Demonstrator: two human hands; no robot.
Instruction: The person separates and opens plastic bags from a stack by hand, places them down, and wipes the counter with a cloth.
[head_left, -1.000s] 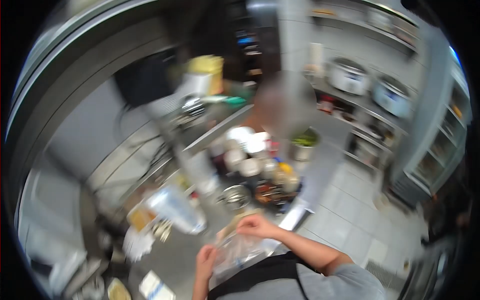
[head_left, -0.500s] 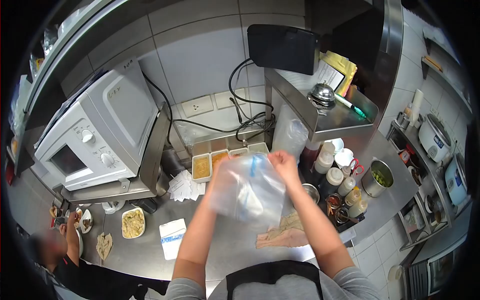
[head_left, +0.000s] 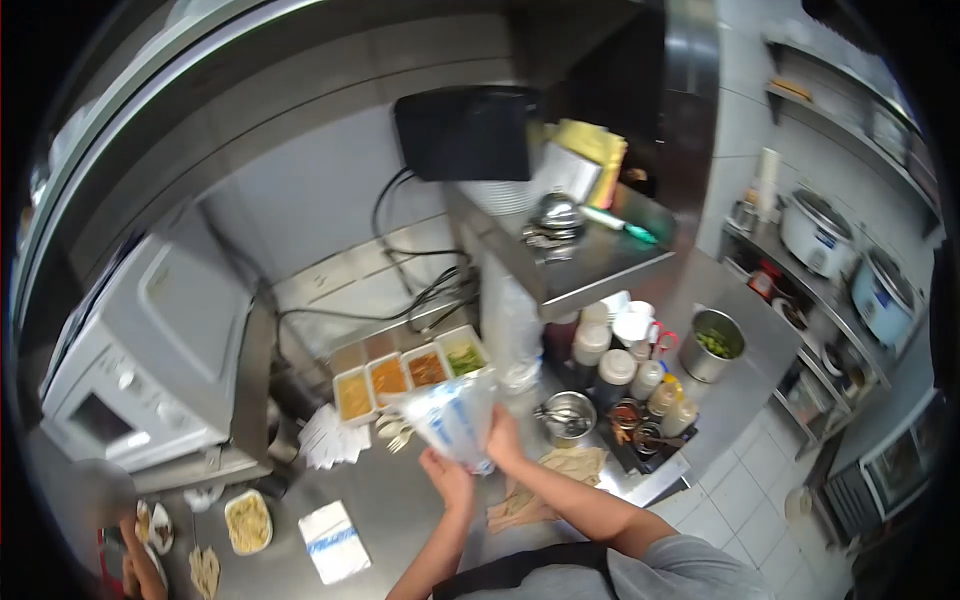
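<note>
A clear plastic bag with blue print (head_left: 448, 415) is held up above the steel counter (head_left: 400, 500), in front of several white containers of chopped food (head_left: 428, 368). My left hand (head_left: 449, 478) grips its lower edge. On its right side my right hand (head_left: 504, 440) is closed around the plastic. Under my right forearm lies a beige cloth (head_left: 545, 490). A steel bowl with utensils (head_left: 567, 416) stands right of my right hand. To the left is a folded white cloth with a blue stripe (head_left: 334, 542).
A microwave (head_left: 130, 360) stands at the left; below it is a bowl of pale food (head_left: 248, 522) and a co-worker's arm (head_left: 145, 560). Squeeze bottles (head_left: 614, 372) and a steel pot with green pieces (head_left: 712, 346) stand right. A raised steel shelf (head_left: 610, 265) juts out behind.
The bag, spread between both hands half a second ago, is now bunched narrower, with my hands closer together. The camera view has turned, shifting the counter items left and down.
</note>
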